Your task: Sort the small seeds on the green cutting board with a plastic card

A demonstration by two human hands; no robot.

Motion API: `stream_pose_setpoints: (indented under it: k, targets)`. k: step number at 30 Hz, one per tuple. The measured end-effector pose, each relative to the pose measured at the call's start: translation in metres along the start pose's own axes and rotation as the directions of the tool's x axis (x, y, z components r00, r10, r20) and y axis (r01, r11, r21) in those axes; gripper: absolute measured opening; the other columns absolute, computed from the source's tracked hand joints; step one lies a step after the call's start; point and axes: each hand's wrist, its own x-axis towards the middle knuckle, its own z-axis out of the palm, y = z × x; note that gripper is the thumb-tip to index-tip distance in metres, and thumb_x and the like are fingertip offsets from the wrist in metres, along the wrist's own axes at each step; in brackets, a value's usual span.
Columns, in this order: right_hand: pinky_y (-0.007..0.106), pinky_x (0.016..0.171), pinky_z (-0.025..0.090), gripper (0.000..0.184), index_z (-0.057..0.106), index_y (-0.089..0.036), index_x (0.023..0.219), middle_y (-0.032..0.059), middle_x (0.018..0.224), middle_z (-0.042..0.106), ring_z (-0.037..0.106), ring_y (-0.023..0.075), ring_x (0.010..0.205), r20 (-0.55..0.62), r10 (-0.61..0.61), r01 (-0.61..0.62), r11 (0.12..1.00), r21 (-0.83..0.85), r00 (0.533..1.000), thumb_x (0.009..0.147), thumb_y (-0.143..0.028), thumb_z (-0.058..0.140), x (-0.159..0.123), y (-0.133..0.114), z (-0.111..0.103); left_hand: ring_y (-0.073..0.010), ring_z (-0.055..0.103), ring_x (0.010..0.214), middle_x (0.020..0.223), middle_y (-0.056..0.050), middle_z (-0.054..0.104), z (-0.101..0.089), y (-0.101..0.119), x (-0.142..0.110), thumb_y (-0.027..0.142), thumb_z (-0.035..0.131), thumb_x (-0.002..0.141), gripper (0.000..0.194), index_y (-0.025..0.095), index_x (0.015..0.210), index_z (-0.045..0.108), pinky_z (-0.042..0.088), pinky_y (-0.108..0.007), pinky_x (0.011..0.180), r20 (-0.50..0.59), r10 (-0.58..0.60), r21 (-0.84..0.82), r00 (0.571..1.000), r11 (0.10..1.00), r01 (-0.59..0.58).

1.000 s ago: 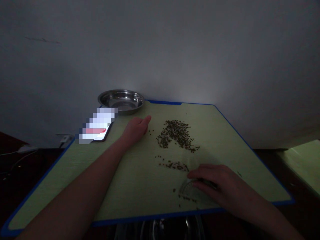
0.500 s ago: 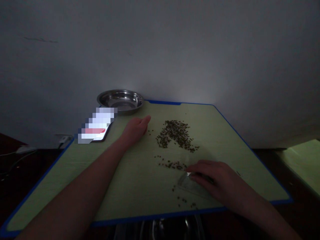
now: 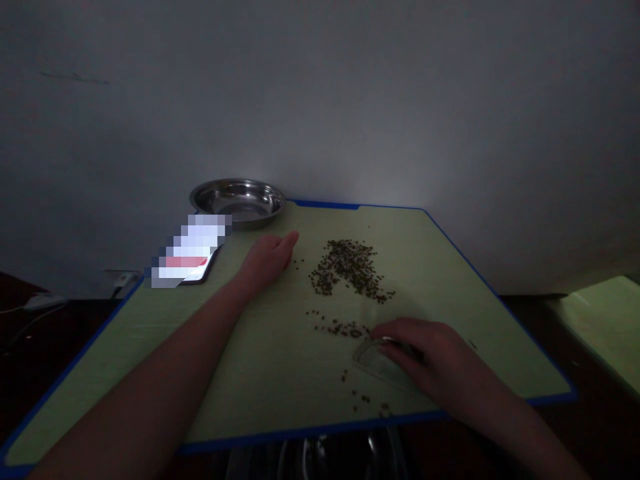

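My right hand pinches a clear plastic protractor close to the table's near side. Its curved edge lies just below a thin scatter of small dark seeds. Farther back, the main pile of seeds spreads over the middle of the table. My left hand rests to the left of that pile with its fingers curled in and the thumb side up. What its fingers hold, if anything, is hidden. Several loose seeds lie just beside it.
A steel basin stands at the back left. In front of it lies a lit phone with a blurred screen. The table has a blue edge and stands against a grey wall. Shiny metal shows below its near edge.
The protractor now lies flatter and its curved scale shows more clearly under my right fingers. My left hand stays in place. The whole view has shifted slightly.
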Motion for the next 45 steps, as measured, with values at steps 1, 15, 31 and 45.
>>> stream_pose_setpoints:
  k: [1,15,31,45]
  targets:
    - [0.032,0.076,0.053,0.019,0.067,-0.025,0.102,0.0017,0.097,0.073,0.068,0.0176,0.086,-0.014,0.008,-0.008,1.000,-0.012,1.000,0.091,-0.027,0.052,0.001,0.002,0.001,-0.0134,0.040,0.040,0.035,0.003,0.037,0.000,0.000,0.000,0.054,0.037,0.086,0.058,0.022,0.037,0.040,0.034,-0.029,0.054,-0.001,-0.001,-0.004,1.000,1.000,0.001]
    - [0.031,0.074,0.054,0.022,0.066,-0.024,0.104,0.0043,0.099,0.073,0.068,0.0179,0.086,-0.023,-0.037,0.036,0.998,-0.052,0.999,0.093,-0.029,0.048,-0.005,0.018,-0.012,-0.0134,0.040,0.039,0.033,0.003,0.037,0.000,0.001,0.000,0.053,0.037,0.085,0.057,0.022,0.037,0.040,0.033,-0.029,0.052,-0.011,0.005,-0.011,1.000,1.000,-0.005]
    - [0.030,0.075,0.051,0.020,0.066,-0.024,0.103,0.0024,0.098,0.072,0.067,0.0163,0.086,0.051,-0.113,0.117,0.990,-0.077,0.992,0.094,-0.028,0.049,0.018,0.019,-0.024,-0.0135,0.040,0.039,0.034,0.004,0.036,-0.001,0.000,0.000,0.054,0.037,0.085,0.058,0.022,0.037,0.039,0.033,-0.029,0.053,-0.001,0.005,-0.007,1.000,1.000,-0.005]
    - [0.031,0.079,0.051,0.021,0.066,-0.024,0.105,0.0032,0.103,0.071,0.066,0.0174,0.091,-0.060,-0.143,0.140,0.989,-0.055,0.988,0.094,-0.028,0.049,0.051,0.026,-0.021,-0.0141,0.040,0.040,0.036,0.003,0.037,0.000,-0.001,0.000,0.055,0.035,0.086,0.058,0.022,0.038,0.039,0.033,-0.030,0.053,0.014,0.021,0.012,1.000,1.000,-0.021]
